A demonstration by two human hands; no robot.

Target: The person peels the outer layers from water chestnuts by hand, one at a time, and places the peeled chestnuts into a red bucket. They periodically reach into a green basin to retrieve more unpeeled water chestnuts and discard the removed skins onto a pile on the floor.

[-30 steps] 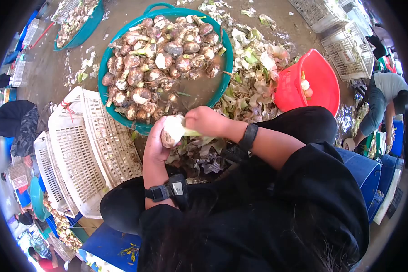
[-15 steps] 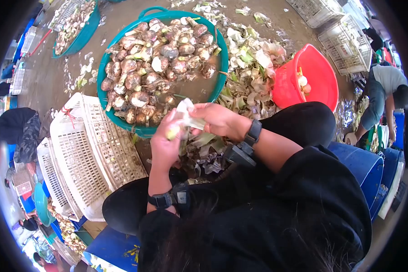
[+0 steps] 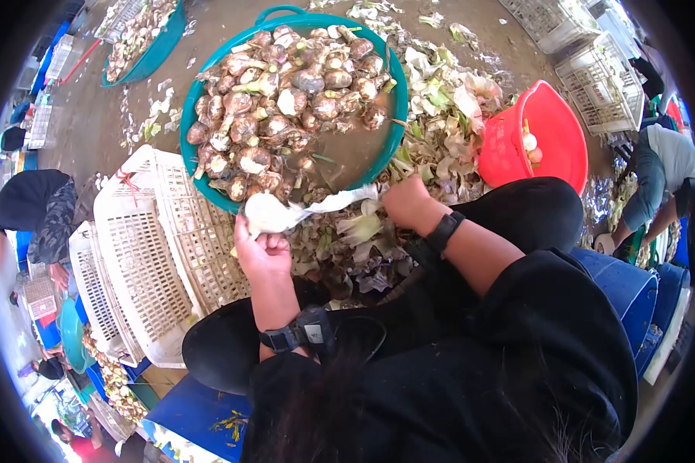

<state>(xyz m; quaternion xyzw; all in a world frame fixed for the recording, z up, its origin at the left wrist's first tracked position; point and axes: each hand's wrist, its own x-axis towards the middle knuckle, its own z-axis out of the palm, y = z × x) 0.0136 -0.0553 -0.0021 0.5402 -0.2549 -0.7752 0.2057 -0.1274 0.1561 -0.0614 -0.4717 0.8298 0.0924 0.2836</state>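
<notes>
My left hand grips a pale, partly peeled bulb just over the near rim of a teal basin. My right hand pinches a long strip of husk that stretches from the bulb to the right. The basin holds several brown, unpeeled bulbs in muddy water. A heap of stripped leaves and husks lies under and beyond my hands. Both wrists wear black bands.
White plastic crates lie stacked at the left. A red basin with a few peeled bulbs sits at the right, more white crates behind it. Another teal basin is far left. Other people crouch at the left and right edges. Blue bins stand beside my right leg.
My hands have drawn apart: the left moved left and down with the bulb, the right pulled a strip of husk away to the right.
</notes>
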